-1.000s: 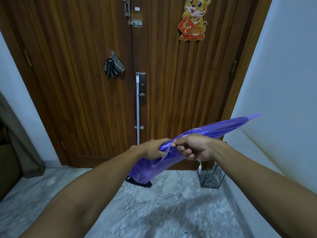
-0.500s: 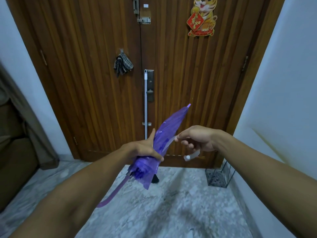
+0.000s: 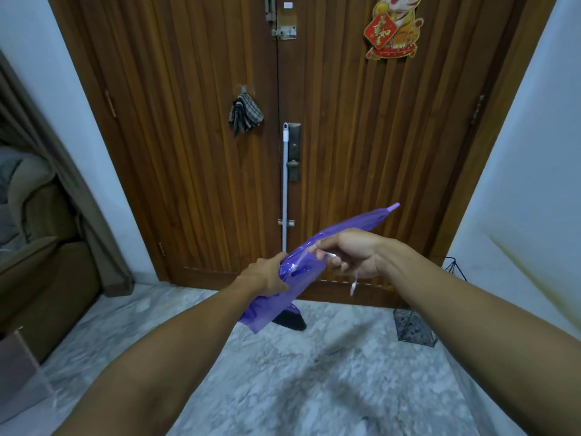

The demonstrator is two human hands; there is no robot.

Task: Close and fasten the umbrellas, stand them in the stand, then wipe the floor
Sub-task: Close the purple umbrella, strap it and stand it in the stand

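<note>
purple umbrella (image 3: 333, 239) folded, tilted

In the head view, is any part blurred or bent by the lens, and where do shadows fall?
Head view: the door edges lean outward, a wide-lens effect; the purple umbrella and both hands, left hand and right hand, look slightly soft; the marble floor carries a dark shadow; lighting is dim and bluish.

Two arms reached in from the lower edge of the view — both bare from well above the elbow down to the fingers. No sleeve, cuff, watch, ring or glove showed on either. The left hand (image 3: 267, 275) and the right hand (image 3: 352, 258) were uncovered, the fingernails short and plain — as far as the slightly blurred view allowed.
</note>
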